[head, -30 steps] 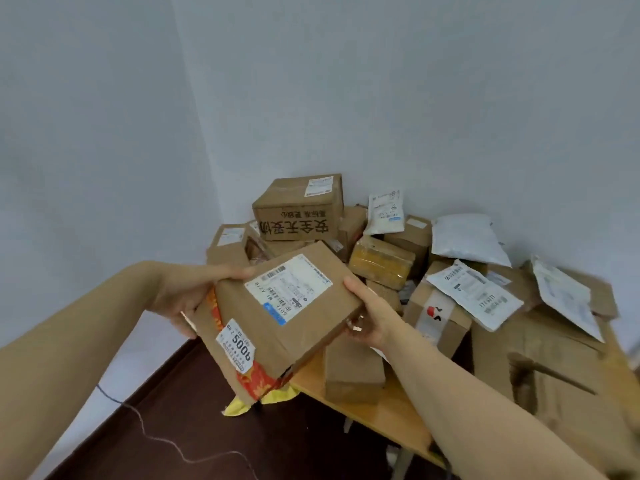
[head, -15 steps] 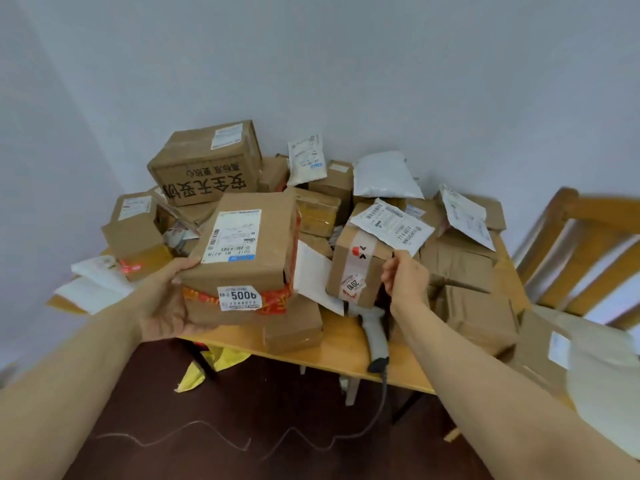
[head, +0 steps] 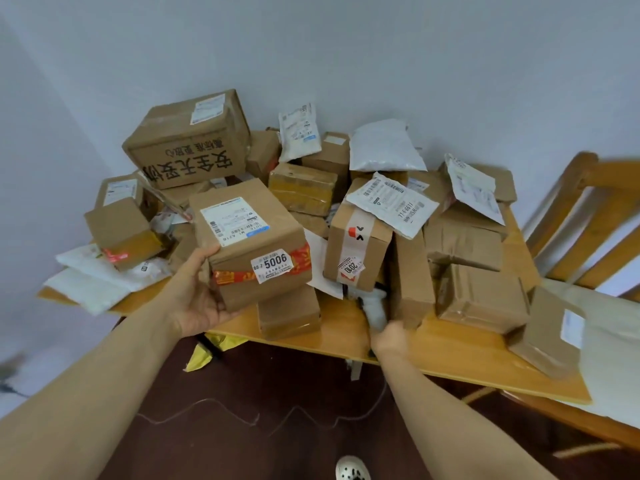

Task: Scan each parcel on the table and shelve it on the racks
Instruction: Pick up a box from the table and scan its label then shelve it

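Head view, single frame.

- The cardboard box (head: 249,244) with the "5006" sticker was held over the near left edge of the wooden table (head: 450,355), in front of the parcel heap.
- Its widest visible edge ran left to right, rising slightly to the right. The sticker face pointed at the camera and the shipping-label face pointed up, tilted towards the viewer. A red tape band ran round the front.
- The left hand (head: 195,292) grasped the box at its left end: palm against the side, thumb up on the top corner, fingers tucked beneath and hidden.
- A small brown box (head: 289,313) sat on the table directly below it. Contact between the two could not be told.
- The right hand (head: 393,336) was at the handle of the white barcode scanner (head: 375,310), near the table's front edge. Both were blurred, so I could not tell whether the fingers had closed on it.
- The scanner lay below a taped box (head: 356,247) with a "2010" sticker.
- Behind, a large printed carton (head: 188,143) topped the heap.
- A wooden chair (head: 588,220) stood to the right.
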`<state>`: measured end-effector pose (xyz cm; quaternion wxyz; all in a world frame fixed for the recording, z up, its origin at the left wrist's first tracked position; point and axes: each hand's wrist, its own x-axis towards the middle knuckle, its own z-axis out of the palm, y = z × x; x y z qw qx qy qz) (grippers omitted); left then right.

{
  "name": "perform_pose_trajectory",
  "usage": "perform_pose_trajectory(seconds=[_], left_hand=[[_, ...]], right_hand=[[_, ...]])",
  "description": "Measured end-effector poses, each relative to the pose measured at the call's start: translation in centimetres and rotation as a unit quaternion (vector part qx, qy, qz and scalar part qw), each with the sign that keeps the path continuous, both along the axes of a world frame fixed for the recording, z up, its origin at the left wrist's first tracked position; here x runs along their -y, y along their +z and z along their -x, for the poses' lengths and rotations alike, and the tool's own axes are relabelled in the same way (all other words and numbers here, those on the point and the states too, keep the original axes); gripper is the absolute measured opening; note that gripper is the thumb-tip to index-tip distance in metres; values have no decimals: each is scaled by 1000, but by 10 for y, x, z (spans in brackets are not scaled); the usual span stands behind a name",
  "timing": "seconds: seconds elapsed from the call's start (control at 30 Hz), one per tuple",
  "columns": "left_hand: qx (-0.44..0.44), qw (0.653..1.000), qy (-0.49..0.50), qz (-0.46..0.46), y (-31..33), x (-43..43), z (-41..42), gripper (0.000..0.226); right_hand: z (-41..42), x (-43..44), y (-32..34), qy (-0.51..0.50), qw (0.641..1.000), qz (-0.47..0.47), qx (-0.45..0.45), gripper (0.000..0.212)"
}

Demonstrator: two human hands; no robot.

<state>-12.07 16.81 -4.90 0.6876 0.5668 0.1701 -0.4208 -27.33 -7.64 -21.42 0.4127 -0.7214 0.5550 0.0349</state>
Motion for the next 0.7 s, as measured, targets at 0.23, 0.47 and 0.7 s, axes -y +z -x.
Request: perform_pose_trajectory(seconds=[0.23,0.47,0.7], left_hand=[[-14,1000,3,18,5,3,1,73],[-30,999,12,38,7,-2,1,76],[-22,998,2,56,16,-4,2,60]], right_hand=[[-10,7,-17,7,1000,-1,-26,48],[-12,-4,-4,-133,961,-211,123,34],[0,-29,18,-284,864,-323,264,10]])
